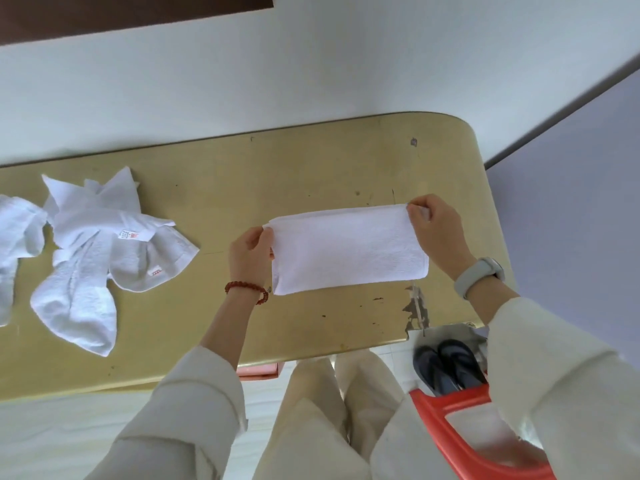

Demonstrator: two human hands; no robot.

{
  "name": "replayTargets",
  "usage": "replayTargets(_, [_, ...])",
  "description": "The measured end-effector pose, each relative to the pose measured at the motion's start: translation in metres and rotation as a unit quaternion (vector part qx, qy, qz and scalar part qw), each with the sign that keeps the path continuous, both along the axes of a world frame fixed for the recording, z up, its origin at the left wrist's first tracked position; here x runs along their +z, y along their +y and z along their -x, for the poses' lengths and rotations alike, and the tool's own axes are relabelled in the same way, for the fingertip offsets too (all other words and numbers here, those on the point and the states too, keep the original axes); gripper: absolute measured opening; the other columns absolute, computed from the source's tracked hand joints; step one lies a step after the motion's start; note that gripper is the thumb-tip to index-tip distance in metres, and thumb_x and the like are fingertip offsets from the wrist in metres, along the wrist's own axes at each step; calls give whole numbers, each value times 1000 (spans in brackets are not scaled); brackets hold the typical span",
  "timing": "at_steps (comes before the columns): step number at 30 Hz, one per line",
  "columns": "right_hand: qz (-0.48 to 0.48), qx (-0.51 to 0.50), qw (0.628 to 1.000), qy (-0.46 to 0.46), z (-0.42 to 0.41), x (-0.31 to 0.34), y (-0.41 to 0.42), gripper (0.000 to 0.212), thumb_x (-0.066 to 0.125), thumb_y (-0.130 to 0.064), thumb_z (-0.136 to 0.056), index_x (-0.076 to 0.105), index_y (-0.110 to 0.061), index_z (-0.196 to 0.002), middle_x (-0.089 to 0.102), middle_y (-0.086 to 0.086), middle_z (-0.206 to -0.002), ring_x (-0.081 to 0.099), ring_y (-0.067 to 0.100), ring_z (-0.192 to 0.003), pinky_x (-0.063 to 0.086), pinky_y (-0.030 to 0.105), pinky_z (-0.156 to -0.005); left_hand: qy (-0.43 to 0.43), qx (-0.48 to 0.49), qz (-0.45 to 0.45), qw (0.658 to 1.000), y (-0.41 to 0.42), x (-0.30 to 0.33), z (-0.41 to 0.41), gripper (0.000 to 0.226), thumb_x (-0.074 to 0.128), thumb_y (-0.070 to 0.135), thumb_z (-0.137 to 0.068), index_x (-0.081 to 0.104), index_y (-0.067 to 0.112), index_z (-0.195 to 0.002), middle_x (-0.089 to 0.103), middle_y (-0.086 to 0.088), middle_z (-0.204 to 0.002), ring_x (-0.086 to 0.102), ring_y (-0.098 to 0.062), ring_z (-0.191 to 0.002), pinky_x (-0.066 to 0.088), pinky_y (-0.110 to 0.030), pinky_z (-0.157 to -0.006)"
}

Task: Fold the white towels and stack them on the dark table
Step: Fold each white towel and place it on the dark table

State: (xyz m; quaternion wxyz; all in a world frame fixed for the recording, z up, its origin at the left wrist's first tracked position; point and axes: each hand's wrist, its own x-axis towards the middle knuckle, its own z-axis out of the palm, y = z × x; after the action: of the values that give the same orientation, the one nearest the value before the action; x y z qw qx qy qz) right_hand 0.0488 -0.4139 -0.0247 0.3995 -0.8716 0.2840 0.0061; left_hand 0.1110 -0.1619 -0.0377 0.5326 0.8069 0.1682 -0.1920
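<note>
A person's left hand (250, 255) and right hand (437, 234) pinch the short ends of a folded white towel (348, 251), stretched between them over the table (311, 174), right of the crumpled towels (100, 251).

I've got the folded towel (348, 249) stretched between my hands over the right part of the table (311, 168), left hand (249, 254) pinching its left end, right hand (434, 230) pinching its right end. Well off to the left on the tabletop lies a heap of loose towels (104, 258), with another towel (17, 244) just beside it at the frame's left edge. Below the table's near right corner sit a pair of slippers (446, 368), and a chair (460, 441) stands nearer me.
</note>
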Motion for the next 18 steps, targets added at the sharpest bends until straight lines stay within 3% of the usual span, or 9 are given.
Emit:
replayTargets(4, [40, 1, 999, -10, -9, -27, -1, 16, 49, -11, -91, 61, -2, -97, 61, 5, -86, 52, 19, -78, 34, 19, -67, -36, -7, -84, 996, -7, -17, -5, 29, 47, 14, -89, 43, 13, -60, 36, 4, -54, 32, -12, -52, 27, -21, -52])
replayTargets(6, [79, 12, 997, -11, -8, -42, -1, 15, 50, -11, -90, 62, -4, -94, 64, 8, -89, 54, 23, -84, 34, 22, -70, -59, -8, -127, 990, -8, -20, -6, 19, 49, 16, -90, 55, 18, -71, 49, 12, -60, 44, -2, -56, 33, -10, -53])
replayTargets(9, [130, 30, 991, -31, -5, -55, 0, 13, 51, -10, -89, 62, -4, -93, 63, 9, -92, 51, 26, -89, 27, 15, -68, -78, -13, -146, 986, -8, -24, -9, 11, 50, 16, -90, 57, 23, -86, 54, 18, -71, 49, 4, -66, 34, 2, -56])
replayTargets(15, [167, 34, 984, -59, -6, -60, -2, 11, 52, -11, -89, 60, -4, -91, 61, 8, -89, 53, 24, -83, 31, 20, -66, -100, -21, -175, 979, -10, -27, -13, 7, 52, 17, -90, 55, 22, -86, 53, 18, -69, 49, 4, -65, 33, 4, -56])
replayTargets(18, [174, 35, 981, -74, -7, -60, -1, 9, 53, -10, -88, 60, -4, -89, 60, 8, -87, 54, 23, -77, 34, 25, -61, -98, -20, -202, 974, -11, -31, -15, 4, 53, 17, -88, 56, 18, -87, 51, 15, -66, 47, 1, -62, 34, -2, -54])
